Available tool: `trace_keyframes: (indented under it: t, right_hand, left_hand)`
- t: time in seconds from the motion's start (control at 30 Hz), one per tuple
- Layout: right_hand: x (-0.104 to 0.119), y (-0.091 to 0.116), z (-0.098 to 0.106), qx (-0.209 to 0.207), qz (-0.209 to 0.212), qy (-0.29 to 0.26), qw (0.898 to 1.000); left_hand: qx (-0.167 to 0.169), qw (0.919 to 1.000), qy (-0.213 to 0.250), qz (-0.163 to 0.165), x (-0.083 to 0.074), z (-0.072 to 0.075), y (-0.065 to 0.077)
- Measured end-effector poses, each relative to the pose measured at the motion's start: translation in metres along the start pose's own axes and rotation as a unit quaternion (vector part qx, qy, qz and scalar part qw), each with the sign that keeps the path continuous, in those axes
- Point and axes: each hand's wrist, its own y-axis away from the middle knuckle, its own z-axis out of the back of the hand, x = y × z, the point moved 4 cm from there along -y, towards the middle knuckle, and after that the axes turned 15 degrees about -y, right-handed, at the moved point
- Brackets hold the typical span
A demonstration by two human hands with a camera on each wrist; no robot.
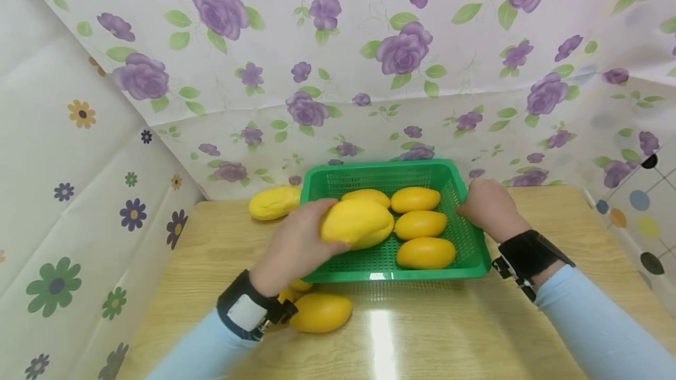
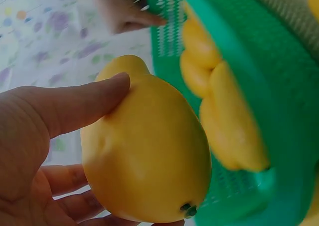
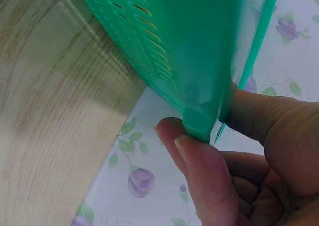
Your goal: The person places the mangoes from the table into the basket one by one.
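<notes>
My left hand [image 1: 297, 245] grips a plump yellow mango [image 1: 351, 220] above the left half of a green plastic basket [image 1: 433, 274]. In the left wrist view the thumb lies across the mango [image 2: 149, 151], and a small green stem end shows at its lower tip. Several yellow mangoes [image 1: 421, 225] lie inside the basket, some partly hidden by the held one. My right hand [image 1: 491, 207] holds the basket's right side; in the right wrist view thumb and fingers pinch its green rim [image 3: 202, 126].
Left of the basket, a lumpy yellow fruit [image 1: 271, 203] lies on the wooden table [image 1: 422, 333]. Another mango [image 1: 322, 313] lies in front of the basket, with more yellow fruit partly hidden under my left wrist. Flower-patterned sheeting [image 1: 343, 75] stands behind and at the sides.
</notes>
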Motion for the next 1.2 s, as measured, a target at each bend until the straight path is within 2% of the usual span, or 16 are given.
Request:
trace_keyframes:
  t: [0.2,0.57,0.87,1.2]
  right_hand:
    - [0.000,0.001,0.002,0.001,-0.004,-0.002,1.000]
    - [0.000,0.000,0.001,0.001,-0.011,-0.001,1.000]
    - [0.002,0.001,0.002,0.002,-0.004,-0.003,1.000]
    - [0.003,0.002,0.002,0.000,-0.005,0.004,1.000]
  left_hand:
    - [0.036,0.9988,-0.026,-0.017,-0.012,-0.024,-0.005]
    - [0.082,0.9941,-0.051,-0.049,-0.015,-0.047,-0.008]
    - [0.096,0.9919,-0.061,-0.055,-0.010,-0.056,-0.005]
    - [0.105,0.9907,-0.053,-0.069,-0.009,-0.060,-0.009]
